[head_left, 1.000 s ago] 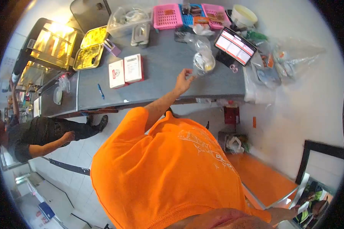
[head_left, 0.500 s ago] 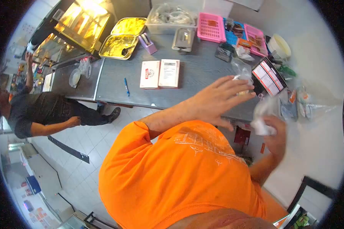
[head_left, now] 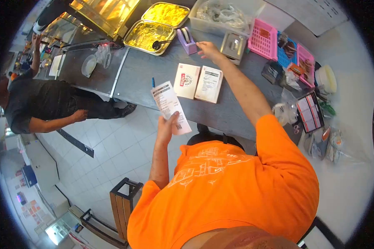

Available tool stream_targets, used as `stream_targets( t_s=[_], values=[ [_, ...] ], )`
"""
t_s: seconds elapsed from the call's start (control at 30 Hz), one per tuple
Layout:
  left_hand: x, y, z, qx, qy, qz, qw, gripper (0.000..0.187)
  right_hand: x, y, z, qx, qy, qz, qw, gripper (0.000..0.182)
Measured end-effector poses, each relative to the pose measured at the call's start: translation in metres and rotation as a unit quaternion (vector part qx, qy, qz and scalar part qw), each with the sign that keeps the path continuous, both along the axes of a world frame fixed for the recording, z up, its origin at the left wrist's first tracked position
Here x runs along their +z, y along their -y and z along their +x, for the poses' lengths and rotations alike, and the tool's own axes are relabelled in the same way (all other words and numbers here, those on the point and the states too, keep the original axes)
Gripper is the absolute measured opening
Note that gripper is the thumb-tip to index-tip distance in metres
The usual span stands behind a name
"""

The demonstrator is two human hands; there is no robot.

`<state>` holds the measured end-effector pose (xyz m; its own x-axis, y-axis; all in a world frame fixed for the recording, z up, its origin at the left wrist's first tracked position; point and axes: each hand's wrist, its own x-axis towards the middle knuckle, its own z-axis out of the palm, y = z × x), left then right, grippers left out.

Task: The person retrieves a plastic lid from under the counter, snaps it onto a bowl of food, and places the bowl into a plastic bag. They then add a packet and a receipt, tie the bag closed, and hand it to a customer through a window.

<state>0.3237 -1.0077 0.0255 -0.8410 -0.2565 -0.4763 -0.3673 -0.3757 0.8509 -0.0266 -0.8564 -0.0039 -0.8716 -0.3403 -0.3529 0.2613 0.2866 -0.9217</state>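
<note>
In my left hand (head_left: 166,126) is a printed paper receipt (head_left: 169,104), gripped near its lower end and tilted at the table's front edge. My right hand (head_left: 208,52) reaches across the table, fingers apart, at the front end of a purple tape dispenser (head_left: 188,45). Whether the fingertips touch the tape cannot be made out. Between my hands lie two white cardboard boxes: one has a red and black logo (head_left: 186,81), the other bears a printed slip (head_left: 210,84). Part of a blue pen (head_left: 153,82) shows behind the receipt.
Trays of yellow food (head_left: 148,38) and a lidded steel container (head_left: 233,46) stand at the back. Pink baskets (head_left: 263,39) and a propped card (head_left: 310,111) are on the right. At left stands another person (head_left: 50,99); a wooden chair (head_left: 122,203) is below.
My left hand has swung left from over the right side of the table and now holds the receipt. My right hand has moved from the far right to the tape dispenser.
</note>
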Motion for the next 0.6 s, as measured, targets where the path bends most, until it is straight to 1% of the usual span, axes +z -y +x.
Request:
stream_targets(
  t_s=[0.03,0.07,0.1,0.2,0.3,0.4,0.43,0.53,0.57,0.6],
  values=[
    [-0.006,0.005,0.004,0.028,0.007,0.031,0.999,0.025,-0.026,0.015,-0.014,-0.026,-0.006,0.05,0.998,0.047],
    [-0.011,0.009,0.006,0.034,0.012,0.034,0.999,0.026,-0.047,0.027,-0.027,-0.054,-0.014,0.1,0.993,0.049],
    [-0.014,0.008,0.007,0.039,0.017,0.038,0.998,0.027,-0.054,0.035,-0.036,-0.082,-0.021,0.15,0.985,0.051],
    [-0.021,0.007,0.003,0.034,0.02,0.068,0.997,0.028,-0.071,0.051,-0.053,-0.114,0.081,0.103,0.985,0.057],
    [-0.027,0.007,-0.008,0.011,0.029,0.076,0.997,0.027,-0.087,0.058,-0.074,-0.085,0.042,0.092,0.991,0.04],
    [-0.036,0.01,-0.029,-0.031,0.062,0.071,0.995,0.027,-0.109,0.056,-0.08,-0.079,0.083,-0.068,0.991,0.031],
    [-0.041,0.011,-0.035,-0.042,0.056,0.083,0.994,0.028,-0.117,0.057,-0.077,-0.134,0.098,-0.164,0.972,0.02],
    [-0.054,0.01,-0.053,-0.027,0.048,0.116,0.992,0.03,-0.127,0.044,-0.051,-0.163,0.028,-0.272,0.948,0.017],
    [-0.055,0.01,-0.062,-0.029,0.049,0.121,0.991,0.029,-0.123,0.045,-0.049,-0.13,-0.056,-0.074,0.987,0.015],
    [-0.056,0.01,-0.07,-0.032,0.052,0.127,0.99,0.029,-0.12,0.043,-0.047,-0.09,-0.136,0.128,0.978,0.014]
  ],
)
